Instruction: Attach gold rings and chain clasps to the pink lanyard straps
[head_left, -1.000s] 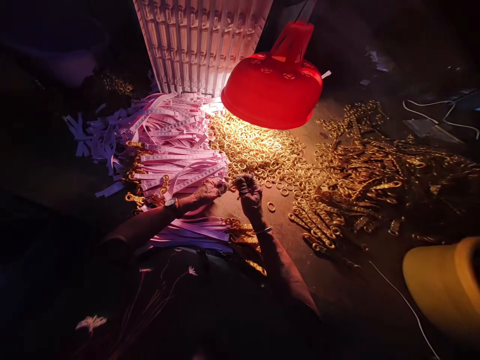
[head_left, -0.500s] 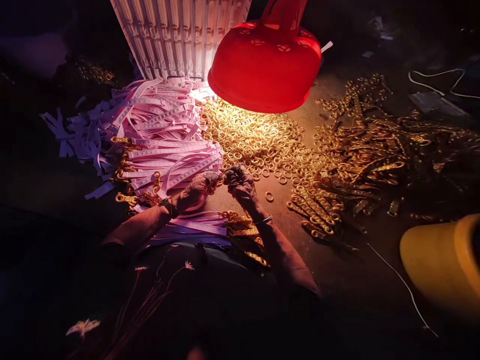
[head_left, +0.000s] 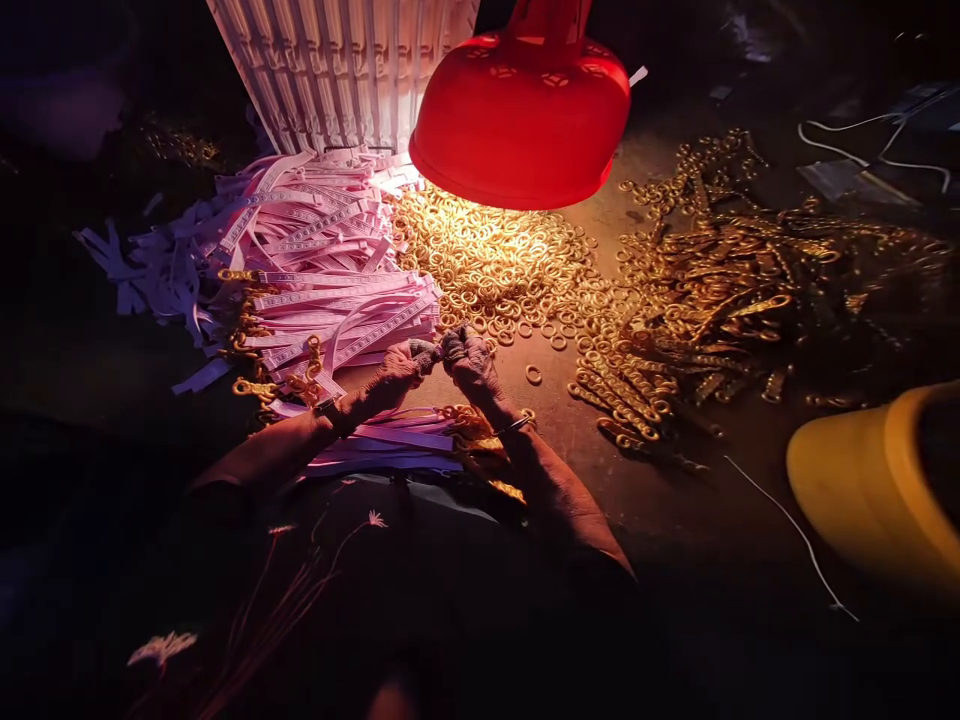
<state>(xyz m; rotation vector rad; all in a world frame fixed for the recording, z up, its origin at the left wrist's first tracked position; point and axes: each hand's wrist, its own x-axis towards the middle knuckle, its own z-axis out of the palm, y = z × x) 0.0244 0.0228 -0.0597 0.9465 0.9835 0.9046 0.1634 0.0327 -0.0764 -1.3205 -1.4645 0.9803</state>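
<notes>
Two hands in view. Left hand [head_left: 401, 368] and right hand [head_left: 469, 365] meet over the edge of the pink perforated strips [head_left: 330, 290], fingers curled together, tips nearly touching; whether anything is pinched between them is hidden, can't tell. One heap of gold rings [head_left: 487, 265] lies just beyond the fingers, too many to count, plus one loose gold ring [head_left: 533, 374] just right of the right hand. One heap of gold hook clasps [head_left: 712, 300] further right. One red lamp shade [head_left: 521, 125] hangs above the rings. One yellow tub [head_left: 862, 490] sits at the right edge.
</notes>
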